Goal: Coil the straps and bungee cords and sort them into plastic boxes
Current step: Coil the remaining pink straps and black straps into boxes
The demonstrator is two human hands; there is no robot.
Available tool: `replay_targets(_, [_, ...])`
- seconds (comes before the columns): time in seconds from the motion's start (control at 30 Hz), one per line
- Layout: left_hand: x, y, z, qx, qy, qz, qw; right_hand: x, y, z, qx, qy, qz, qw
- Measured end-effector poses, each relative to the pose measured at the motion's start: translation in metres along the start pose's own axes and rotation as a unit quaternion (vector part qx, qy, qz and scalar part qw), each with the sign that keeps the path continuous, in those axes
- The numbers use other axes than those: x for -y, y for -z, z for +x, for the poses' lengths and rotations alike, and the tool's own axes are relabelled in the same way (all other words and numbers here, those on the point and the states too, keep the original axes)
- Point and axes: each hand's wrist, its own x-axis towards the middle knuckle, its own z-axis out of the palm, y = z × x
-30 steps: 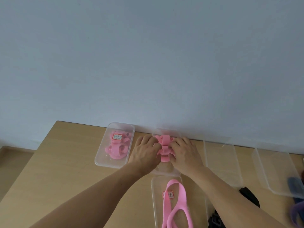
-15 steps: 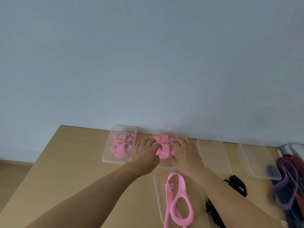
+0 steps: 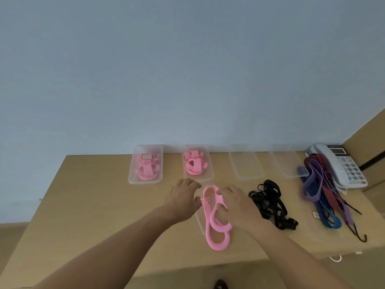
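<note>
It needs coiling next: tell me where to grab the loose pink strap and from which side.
Pinch the far rounded end of the loose pink strap, near its small label, coming from above on the right, where the right hand sits. It lies flat as a long loop, so that end should lift free for winding.

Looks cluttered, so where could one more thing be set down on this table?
Bare: the table left of the leftmost box and the left hand. Crowded: the middle and right, with the loose pink strap, black straps, coloured cords and phone.

left hand (image 3: 183, 198), right hand (image 3: 236, 206), palms down
</note>
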Motion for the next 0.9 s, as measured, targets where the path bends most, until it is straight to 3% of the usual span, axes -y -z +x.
replay_targets(0.2, [-0.007,-0.033,-0.029,0.112,0.039,-0.026,0.993,-0.017,-0.023,-0.024,0.104,0.038,-0.047,0.993])
replay_targets(0.37, [-0.021,-0.047,-0.037,0.115,0.089,-0.054,0.988,-0.039,-0.047,-0.032,0.138,0.072,-0.081,0.984])
replay_targets(0.57, [-0.047,-0.036,-0.035,0.066,0.111,-0.118,0.985,-0.041,-0.028,-0.022,0.043,0.136,0.015,0.99])
replay_targets(0.73, [-0.079,0.004,-0.025,-0.018,0.1,-0.194,0.976,-0.03,0.042,-0.008,-0.111,0.139,0.124,0.976])
replay_targets(0.9, [-0.11,0.06,-0.01,-0.083,0.088,-0.312,0.942,-0.009,0.114,-0.002,-0.122,0.114,0.262,0.95])
